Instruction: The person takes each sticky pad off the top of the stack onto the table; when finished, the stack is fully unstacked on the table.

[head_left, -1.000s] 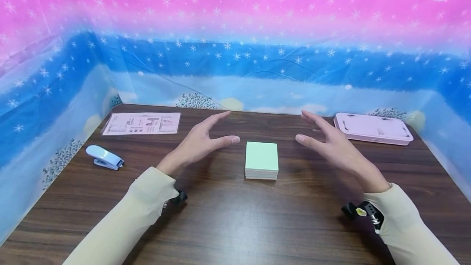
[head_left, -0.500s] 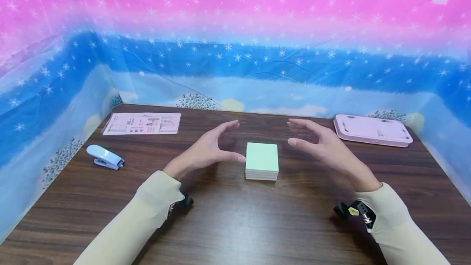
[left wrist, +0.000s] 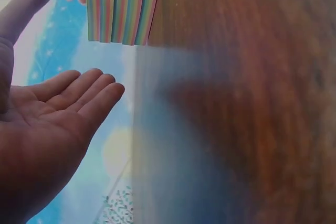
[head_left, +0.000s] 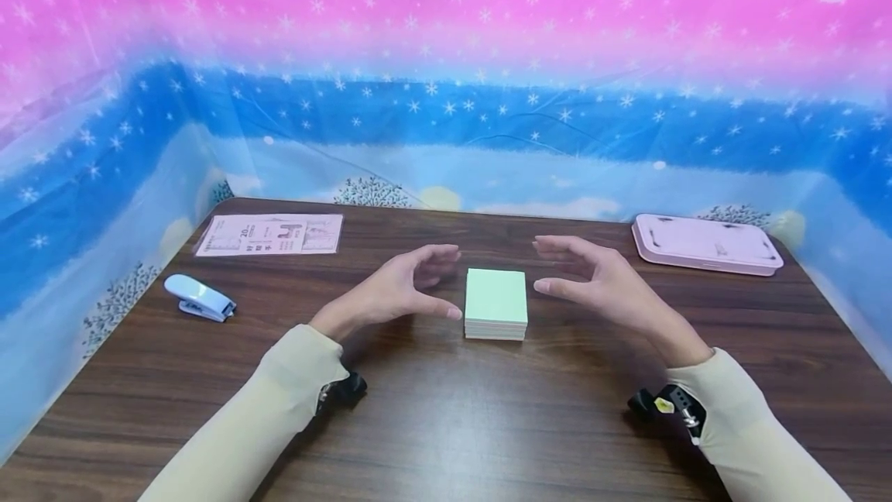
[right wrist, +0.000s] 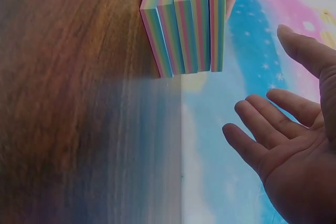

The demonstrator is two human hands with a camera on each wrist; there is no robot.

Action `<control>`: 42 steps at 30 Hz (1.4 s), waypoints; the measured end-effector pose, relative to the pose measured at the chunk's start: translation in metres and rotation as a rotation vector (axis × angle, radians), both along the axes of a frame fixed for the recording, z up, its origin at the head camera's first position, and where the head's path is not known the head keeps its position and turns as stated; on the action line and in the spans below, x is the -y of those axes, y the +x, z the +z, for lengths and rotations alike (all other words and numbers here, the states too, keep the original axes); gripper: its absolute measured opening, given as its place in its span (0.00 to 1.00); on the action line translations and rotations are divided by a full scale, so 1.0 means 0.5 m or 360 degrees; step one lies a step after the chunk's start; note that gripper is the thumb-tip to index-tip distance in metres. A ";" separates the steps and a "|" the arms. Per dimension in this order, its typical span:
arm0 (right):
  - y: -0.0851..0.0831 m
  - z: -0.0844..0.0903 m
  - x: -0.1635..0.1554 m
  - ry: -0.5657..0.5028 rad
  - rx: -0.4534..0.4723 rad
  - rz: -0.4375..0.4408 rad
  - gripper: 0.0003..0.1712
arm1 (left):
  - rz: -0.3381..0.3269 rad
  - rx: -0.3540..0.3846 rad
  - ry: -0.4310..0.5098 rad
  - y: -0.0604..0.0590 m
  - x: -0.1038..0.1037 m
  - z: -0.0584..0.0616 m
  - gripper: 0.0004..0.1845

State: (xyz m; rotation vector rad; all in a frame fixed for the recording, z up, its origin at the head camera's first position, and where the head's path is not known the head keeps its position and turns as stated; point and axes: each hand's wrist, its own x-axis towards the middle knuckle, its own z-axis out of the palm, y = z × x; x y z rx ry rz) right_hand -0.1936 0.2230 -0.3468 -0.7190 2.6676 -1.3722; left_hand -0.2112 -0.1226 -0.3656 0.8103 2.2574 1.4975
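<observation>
Centrally, on the table (head_left: 446, 440): stack (head_left: 496, 297) of pads, resting flat between left hand (head_left: 393, 285) and right hand (head_left: 616, 281). Both hands released, palms turned inward, fingers relaxed and slightly bent, thumbs spread away from the fingers; nothing grasped on either side.

Decisive relation, by judgement: the sideways gap from each hand to the facing flank of the stack. From the left hand, stack to the right and slightly toward the person; from the right hand, to the left and likewise slightly toward the person. Nearer of the two: the left, with left thumb (head_left: 443, 309) just beside the left flank, seemingly apart from it. Right thumb (head_left: 557, 289) a little farther off, with bare table visible before the right flank. Fingertips of both hands, in the head view, beyond the far edge of the top face.

Top face pale green and nearly square, hence no marked long axis from above; near face turned toward the person, flanks toward the palms. In both wrist views, pad edges banded in colour and slightly stepped, not perfectly flush; firmness of the pile impossible to tell, even pressure from both flanks probably kindest to it.

At the margins: stapler (head_left: 200, 298) and cards (head_left: 272, 235) to the left, case (head_left: 707, 245) beyond the right hand.
</observation>
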 end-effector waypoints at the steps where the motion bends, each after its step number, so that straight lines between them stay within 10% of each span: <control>1: 0.001 -0.002 0.002 -0.0006 0.0001 0.0011 0.37 | -0.0009 0.0027 0.0029 -0.001 0.000 -0.002 0.49; 20: -0.001 -0.025 0.026 0.0091 0.0044 0.0115 0.39 | -0.0017 0.0197 -0.0025 0.010 -0.023 -0.029 0.46; 42: -0.002 -0.038 0.031 0.0222 0.0035 0.0158 0.44 | 0.0126 -0.0054 -0.0241 0.021 -0.055 -0.047 0.48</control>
